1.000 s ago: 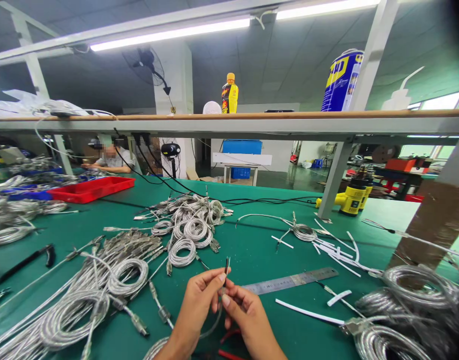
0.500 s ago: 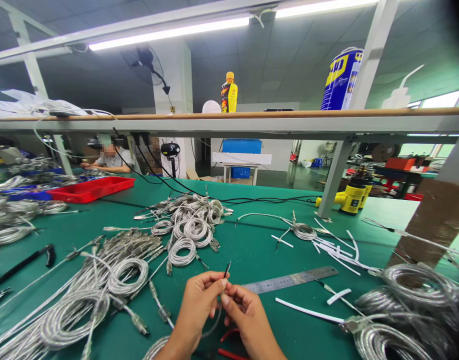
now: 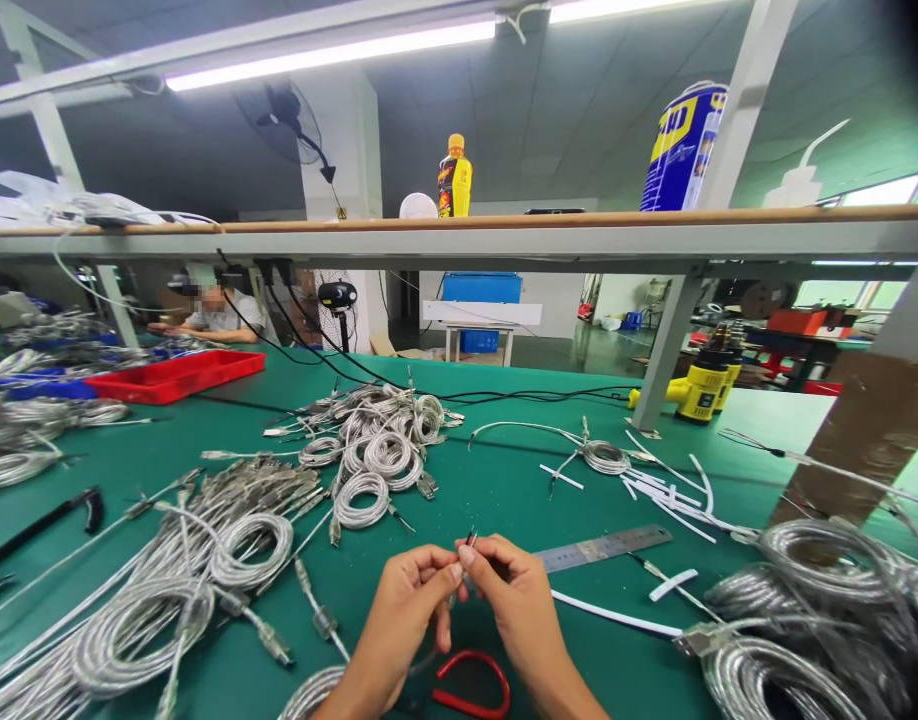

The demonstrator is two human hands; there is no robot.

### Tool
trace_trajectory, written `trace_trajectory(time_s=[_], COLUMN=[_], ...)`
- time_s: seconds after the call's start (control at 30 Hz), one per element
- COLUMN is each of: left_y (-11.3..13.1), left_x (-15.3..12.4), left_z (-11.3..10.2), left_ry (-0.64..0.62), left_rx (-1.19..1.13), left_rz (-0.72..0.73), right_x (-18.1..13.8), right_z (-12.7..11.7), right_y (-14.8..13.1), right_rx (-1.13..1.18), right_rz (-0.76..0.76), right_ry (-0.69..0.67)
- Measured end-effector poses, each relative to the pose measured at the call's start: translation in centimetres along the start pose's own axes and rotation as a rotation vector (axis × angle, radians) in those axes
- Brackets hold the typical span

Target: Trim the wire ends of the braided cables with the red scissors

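Observation:
Between my two hands is the stripped end of a cable [image 3: 471, 538], with thin dark wires pointing up. My left hand [image 3: 408, 605] is closed on the grey cable just below that end. With thumb and fingertips, my right hand [image 3: 517, 598] pinches the wires at the tip. Most of the cable is hidden by my fingers. Under my wrists lies a tool with red handles [image 3: 502, 680], its head out of sight. A steel ruler [image 3: 609, 548] rests on the green bench to the right of my hands, with a white tube [image 3: 616, 614] nearer me.
Coiled USB cables lie in a pile [image 3: 384, 455], a long bundle [image 3: 148, 620] on the left and a stack [image 3: 796, 600] on the right. Black-handled pliers [image 3: 43, 528] lie at far left. A red tray [image 3: 178, 378], yellow heat guns [image 3: 703, 388] and a shelf edge [image 3: 459, 240] stand behind.
My right hand has moved up to the cable tip and now pinches the wires there. Both hands have shifted slightly right, and more of the red handles shows.

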State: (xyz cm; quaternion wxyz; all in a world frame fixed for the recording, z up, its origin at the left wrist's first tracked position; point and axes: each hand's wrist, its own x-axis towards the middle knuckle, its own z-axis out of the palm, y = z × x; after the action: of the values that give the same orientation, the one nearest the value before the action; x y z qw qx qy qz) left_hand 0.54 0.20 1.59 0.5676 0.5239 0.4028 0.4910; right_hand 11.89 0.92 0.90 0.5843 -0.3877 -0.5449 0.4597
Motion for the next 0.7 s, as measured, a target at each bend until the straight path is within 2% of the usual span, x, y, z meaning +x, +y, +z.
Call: trace_trajectory(time_s=[0.17,0.3,0.4,0.57,0.63,0.7], left_y=[-0.4,-0.4,-0.3,-0.2,-0.3,-0.2], left_x=[0.0,0.1,0.2,0.1,0.0,0.0], left_z=[0.0,0.0,0.0,0.0,-0.1,-0.2], left_ry=[0.007,0.009,-0.017,-0.016,0.045,0.135], left_rx=[0.023,0.038,0.057,0.066,0.064,0.068], left_rz=[0.006,-0.015,-0.028,-0.026,-0.007,0.034], right_x=[0.3,-0.1,-0.2,0.3,0.3,-0.1], right_z=[-0.1,-0.2,0.0,0.0,0.0,0.2], right_y=[0.4,0.0,-0.3,0.6,1.2,1.7], right_rx=[0.025,-0.113,-0.159,0.078,0.175,0.21], right_rz=[0.06,-0.019,-0.053,0.06,0.123,0.16], right_ry=[0.036,0.008,0.054,0.116,0.107,0.04])
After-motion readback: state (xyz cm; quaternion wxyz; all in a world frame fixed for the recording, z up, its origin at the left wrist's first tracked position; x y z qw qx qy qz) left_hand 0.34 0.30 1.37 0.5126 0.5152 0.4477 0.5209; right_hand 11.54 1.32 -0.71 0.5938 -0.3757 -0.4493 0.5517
